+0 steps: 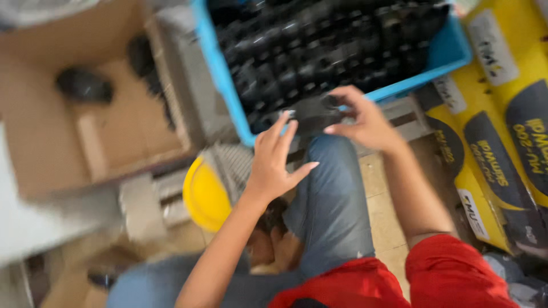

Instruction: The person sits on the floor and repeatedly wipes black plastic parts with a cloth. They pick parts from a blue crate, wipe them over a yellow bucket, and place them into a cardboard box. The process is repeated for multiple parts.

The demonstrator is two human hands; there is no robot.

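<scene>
Right hand (365, 122) grip: fingers curled loosely around a black part (314, 113), thumb under, fingertips over the top edge; grasping it. Left hand (273, 162) grip: released, fingers spread and straight, fingertips touching or just short of the part's left end; blur, can't tell which.

Black part: dark, roughly block-shaped, long axis about horizontal across the view, left end toward the left hand. Finer shape lost in motion blur. It sits in the air just above the person's knee (325, 171) in blue jeans, right at the near edge of the blue crate (222, 80).

Blue crate: plastic, open top, tilted in view, packed full of similar black parts (319, 51) in dense rows.

Cardboard box (97, 108) to the left: open, mostly bare bottom, one dark lump (84, 85) near its far-left side and a few more dark pieces (145, 63) along the right wall.

Yellow round object (204, 197) below the box, beside the left forearm. Yellow-and-black sacks (502, 131) stacked on the right, against the crate's corner. Tiled floor (382, 211) under the leg. Red shirt (451, 274) at bottom edge.
</scene>
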